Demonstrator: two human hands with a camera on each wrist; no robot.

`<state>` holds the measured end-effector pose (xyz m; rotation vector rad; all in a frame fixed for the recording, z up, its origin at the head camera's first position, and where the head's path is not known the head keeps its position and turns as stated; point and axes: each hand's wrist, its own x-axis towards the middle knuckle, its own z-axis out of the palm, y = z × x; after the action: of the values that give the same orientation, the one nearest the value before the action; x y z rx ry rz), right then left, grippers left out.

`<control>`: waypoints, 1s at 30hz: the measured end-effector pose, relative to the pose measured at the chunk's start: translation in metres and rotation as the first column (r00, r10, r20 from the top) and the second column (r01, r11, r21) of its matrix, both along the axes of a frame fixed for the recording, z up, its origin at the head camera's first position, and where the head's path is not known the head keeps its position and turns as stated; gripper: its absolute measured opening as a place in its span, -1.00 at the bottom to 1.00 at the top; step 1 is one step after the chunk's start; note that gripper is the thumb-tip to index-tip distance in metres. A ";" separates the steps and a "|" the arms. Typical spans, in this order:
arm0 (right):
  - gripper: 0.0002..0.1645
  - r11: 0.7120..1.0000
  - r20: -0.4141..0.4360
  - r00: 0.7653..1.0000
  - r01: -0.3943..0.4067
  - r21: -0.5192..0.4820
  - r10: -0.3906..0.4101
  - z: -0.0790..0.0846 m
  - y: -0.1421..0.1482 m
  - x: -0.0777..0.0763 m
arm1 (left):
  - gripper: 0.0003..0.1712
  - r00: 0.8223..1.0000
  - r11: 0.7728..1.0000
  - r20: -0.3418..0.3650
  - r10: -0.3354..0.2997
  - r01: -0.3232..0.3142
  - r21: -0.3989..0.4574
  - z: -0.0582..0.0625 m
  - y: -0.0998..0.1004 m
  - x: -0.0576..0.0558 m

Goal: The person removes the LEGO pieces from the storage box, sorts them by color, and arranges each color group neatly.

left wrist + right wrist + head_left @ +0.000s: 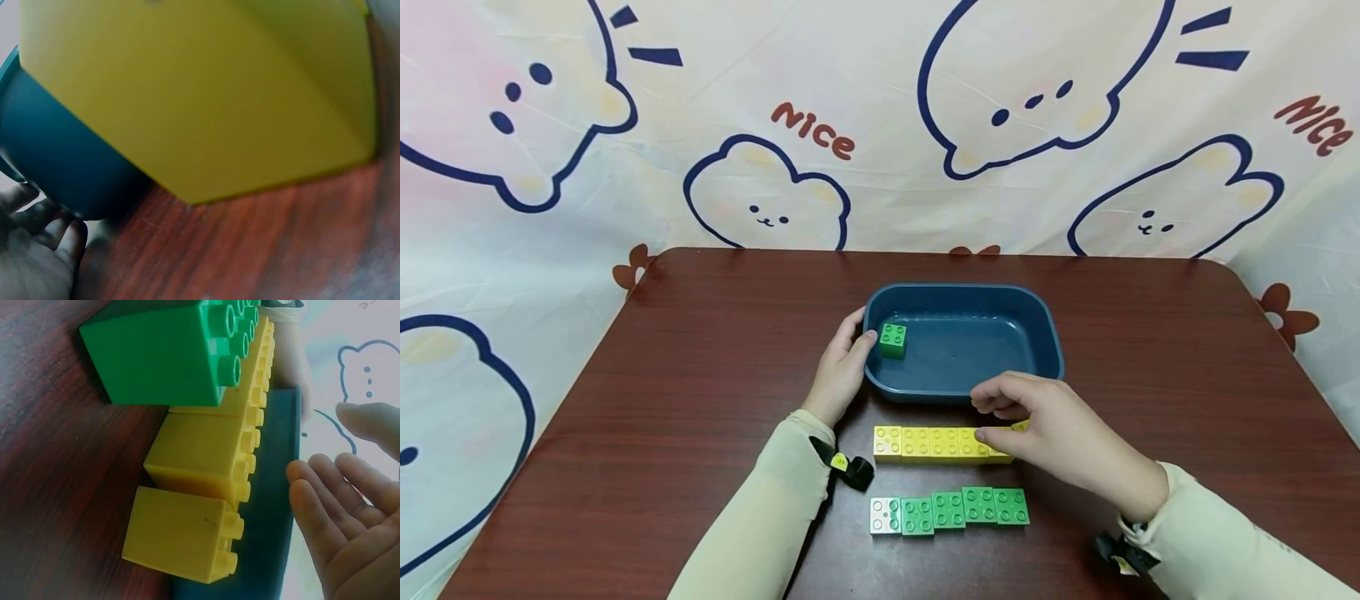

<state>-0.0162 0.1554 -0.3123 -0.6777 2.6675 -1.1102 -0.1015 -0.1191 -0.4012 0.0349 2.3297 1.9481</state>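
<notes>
A blue rectangular tray (962,395) sits on the table with one green toy brick (892,340) inside at its left end. My left hand (841,367) holds the tray's left side, thumb at the rim; in the left wrist view its fingers (74,240) meet the outer wall. My right hand (1045,417) hovers above the right part of a row of yellow bricks (917,443), near the tray's front edge, and hides some of them. Its fingers (319,512) are extended, with nothing held, in the right wrist view. An end yellow brick (175,531) stands slightly apart there.
Nearer the front lies an uneven row of green bricks (948,510), with a glare-whitened one at its left end. A brown wood-grain table (715,350) lies underneath. Behind it hangs a pale cloth (880,200) with cartoon drawings.
</notes>
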 end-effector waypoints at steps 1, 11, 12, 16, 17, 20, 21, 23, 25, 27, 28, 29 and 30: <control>-0.64 1.000 0.004 1.000 0.000 -0.008 0.000 -0.001 -0.001 -0.001 | -0.49 1.000 1.000 -0.001 0.000 0.000 -0.001 0.000 0.000 0.000; -0.65 0.998 0.040 0.999 0.011 -0.063 -0.009 -0.004 -0.012 -0.015 | -0.48 1.000 1.000 -0.001 -0.001 0.001 -0.001 0.001 0.002 0.000; -0.66 0.998 0.042 0.999 0.012 -0.066 -0.009 -0.004 -0.013 -0.017 | -0.48 1.000 1.000 -0.001 -0.001 0.001 0.000 0.001 0.001 0.000; -0.67 0.997 0.055 0.998 0.024 -0.072 -0.020 -0.001 -0.017 -0.024 | -0.48 1.000 1.000 -0.001 -0.002 0.002 0.003 0.001 0.001 -0.001; -0.67 0.997 0.058 0.998 0.028 -0.074 -0.024 -0.001 -0.017 -0.026 | -0.48 1.000 1.000 -0.001 -0.002 0.002 0.004 0.001 0.001 -0.001; -0.68 0.997 0.060 0.998 0.033 -0.076 -0.029 -0.001 -0.020 -0.031 | -0.49 1.000 1.000 -0.002 -0.003 0.003 0.002 0.000 0.000 -0.001; -0.68 0.996 0.062 0.998 0.032 -0.078 -0.027 -0.001 -0.021 -0.033 | -0.49 1.000 1.000 -0.002 -0.003 0.003 0.002 0.000 0.000 -0.001; -0.69 0.997 0.065 0.998 0.029 -0.078 -0.023 -0.002 -0.023 -0.036 | -0.48 1.000 1.000 -0.002 -0.005 0.005 -0.001 0.000 0.000 0.000; -0.69 0.997 0.073 0.997 0.025 -0.078 -0.020 -0.002 -0.026 -0.040 | -0.48 1.000 1.000 -0.001 -0.005 0.005 -0.005 0.000 0.000 0.000; -0.69 0.997 0.087 0.996 0.026 -0.074 -0.019 -0.002 -0.029 -0.045 | -0.48 1.000 1.000 0.002 -0.003 0.003 -0.009 0.000 0.000 0.000; -0.69 0.997 0.092 0.996 0.027 -0.068 -0.020 -0.001 -0.032 -0.047 | -0.48 1.000 1.000 0.003 -0.002 0.002 -0.008 0.000 0.000 -0.001; -0.68 0.998 0.096 0.995 0.024 -0.062 -0.018 -0.001 -0.034 -0.049 | -0.49 1.000 1.000 0.004 -0.002 0.002 -0.007 0.000 0.000 -0.001; -0.67 0.998 0.098 0.995 0.023 -0.054 -0.017 -0.001 -0.036 -0.051 | -0.49 1.000 1.000 0.005 -0.002 0.002 -0.005 -0.001 0.001 -0.001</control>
<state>-0.0675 0.1198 -0.3133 -0.5910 2.5756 -1.1942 -0.1026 -0.1186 -0.4017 0.0315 2.3307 1.9391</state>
